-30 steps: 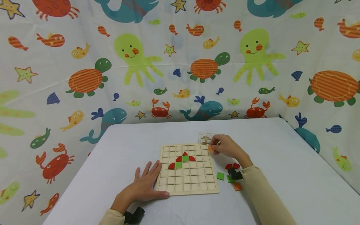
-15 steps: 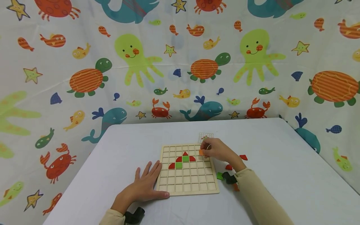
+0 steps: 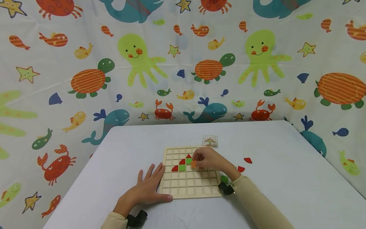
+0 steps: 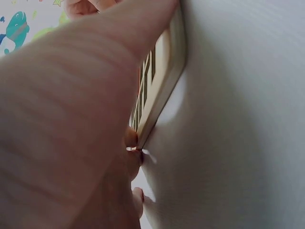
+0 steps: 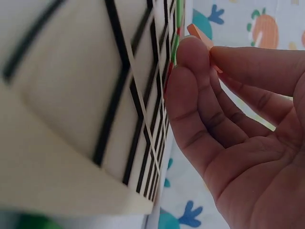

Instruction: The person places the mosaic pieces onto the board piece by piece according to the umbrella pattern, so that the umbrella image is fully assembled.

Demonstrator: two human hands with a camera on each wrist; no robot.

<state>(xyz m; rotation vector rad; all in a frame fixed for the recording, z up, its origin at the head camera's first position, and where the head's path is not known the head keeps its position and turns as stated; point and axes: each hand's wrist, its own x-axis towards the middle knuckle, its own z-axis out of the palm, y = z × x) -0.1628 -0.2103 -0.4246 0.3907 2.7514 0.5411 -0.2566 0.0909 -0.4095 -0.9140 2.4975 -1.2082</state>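
Observation:
A wooden grid board (image 3: 177, 183) lies on the white table, with red and green tiles set in its upper cells. Between thumb and fingers my right hand (image 3: 210, 158) pinches an orange tile (image 3: 194, 164), close over the board just below and right of a green tile (image 3: 188, 161). The right wrist view shows the orange tile (image 5: 200, 36) edge-on at the fingertips. My left hand (image 3: 148, 187) rests with spread, straight fingers along the board's left edge, its thumb at the near corner. In the left wrist view, the board's edge (image 4: 162, 90) shows beside that hand.
A small pattern card (image 3: 210, 141) lies behind the board. To the right are red pieces (image 3: 247, 160) and a green tile (image 3: 224, 179), partly hidden by the right wrist's black camera (image 3: 226, 189). A cloth printed with sea animals (image 3: 177, 92) hangs behind the table.
My right hand has carried the orange tile from the board's upper right edge, leftward and nearer, to over the middle of the upper rows. My left hand has stayed in place.

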